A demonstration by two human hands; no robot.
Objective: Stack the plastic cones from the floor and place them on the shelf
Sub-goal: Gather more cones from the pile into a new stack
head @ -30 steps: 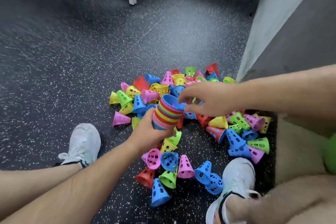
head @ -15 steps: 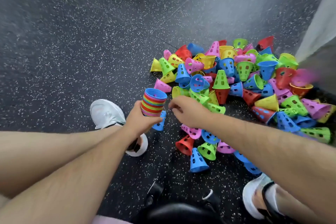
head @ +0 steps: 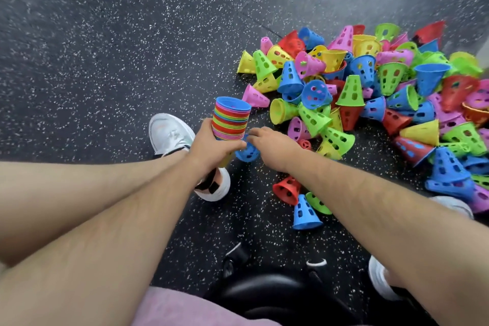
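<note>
My left hand (head: 211, 144) grips a stack of nested cones (head: 231, 119) in many colours, its wide blue rim pointing up and away. My right hand (head: 272, 144) is right beside it, low over the floor, fingers curled onto a loose blue cone (head: 247, 152) that lies between both hands. A big pile of loose perforated cones (head: 370, 87) in blue, green, yellow, pink and red spreads over the floor to the right. A red cone (head: 287, 190) and a standing blue cone (head: 304, 213) lie under my right forearm.
The floor (head: 119, 47) is dark speckled rubber, open to the left and far side. My white shoes (head: 169, 133) sit left of the stack and at the lower right (head: 381, 283). A black seat (head: 277, 294) is below me.
The view has tipped down and the pile has shifted right. My right hand has left the stack's rim and dropped to the blue cone on the floor next to my left hand.
</note>
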